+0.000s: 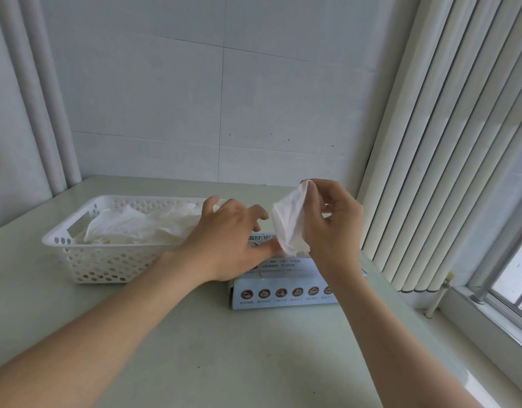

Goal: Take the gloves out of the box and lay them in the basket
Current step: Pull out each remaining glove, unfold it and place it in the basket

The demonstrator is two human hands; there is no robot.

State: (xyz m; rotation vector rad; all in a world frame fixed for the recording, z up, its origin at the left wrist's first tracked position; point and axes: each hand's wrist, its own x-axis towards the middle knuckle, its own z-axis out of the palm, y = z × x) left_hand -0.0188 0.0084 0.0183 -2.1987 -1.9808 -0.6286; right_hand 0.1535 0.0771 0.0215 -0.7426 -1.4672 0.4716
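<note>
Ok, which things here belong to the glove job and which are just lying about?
Job:
box
glove, pinched by the right hand above the box
left hand, over the box
basket
gloves in the basket

Just there:
blinds
window
pipes on the left

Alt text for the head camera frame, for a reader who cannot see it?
The right hand pinches a white glove, its lower end at the top of the blue box on the table. The left hand lies spread on the box; beside it, a white basket holds more gloves.
</note>
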